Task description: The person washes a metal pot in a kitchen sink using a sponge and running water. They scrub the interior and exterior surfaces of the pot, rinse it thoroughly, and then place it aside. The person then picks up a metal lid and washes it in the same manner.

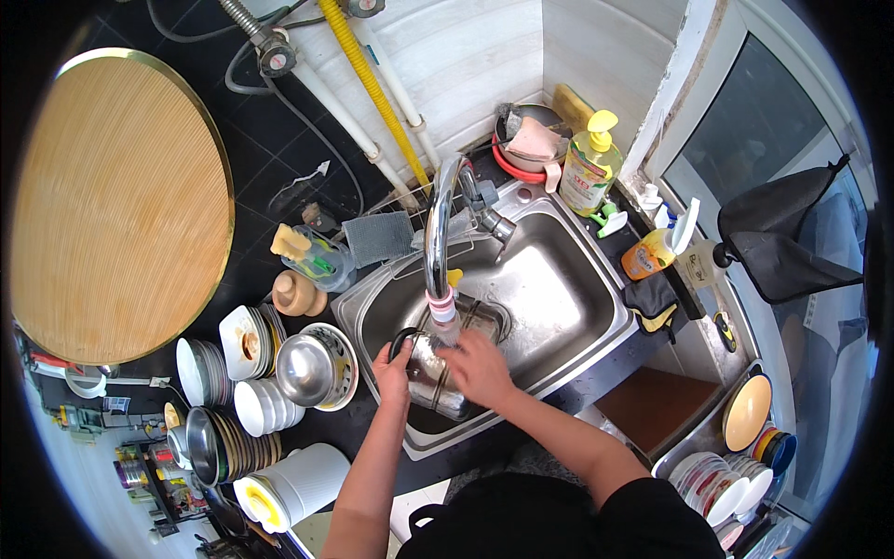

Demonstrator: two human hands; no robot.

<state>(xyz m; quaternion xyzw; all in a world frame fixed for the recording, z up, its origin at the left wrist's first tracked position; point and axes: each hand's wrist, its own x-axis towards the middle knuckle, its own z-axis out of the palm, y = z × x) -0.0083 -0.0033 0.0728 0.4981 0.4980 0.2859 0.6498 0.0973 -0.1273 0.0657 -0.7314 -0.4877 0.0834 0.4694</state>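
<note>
Inside the stainless steel sink (559, 297), a shiny metal vessel (427, 381) with ridged lines lies tilted; its exact kind is unclear. My left hand (392, 374) grips its curved black handle (401, 341), thumb on top. Just above the vessel, my right hand (478, 367) has its fingers apart beneath the faucet's outlet; nothing shows in it, though its fingertips are partly hidden. The chrome gooseneck faucet (437, 244) ends in a pink and white nozzle (441, 307) with water coming out over the vessel. A small yellow item (455, 277) shows behind the nozzle.
Stacked plates (246, 342), white bowls (262, 409) and a metal bowl (305, 368) stand left of the sink. A wire rack holds a grey scrubbing cloth (379, 237). Behind right are a yellow soap pump bottle (590, 168) and an orange spray bottle (649, 255).
</note>
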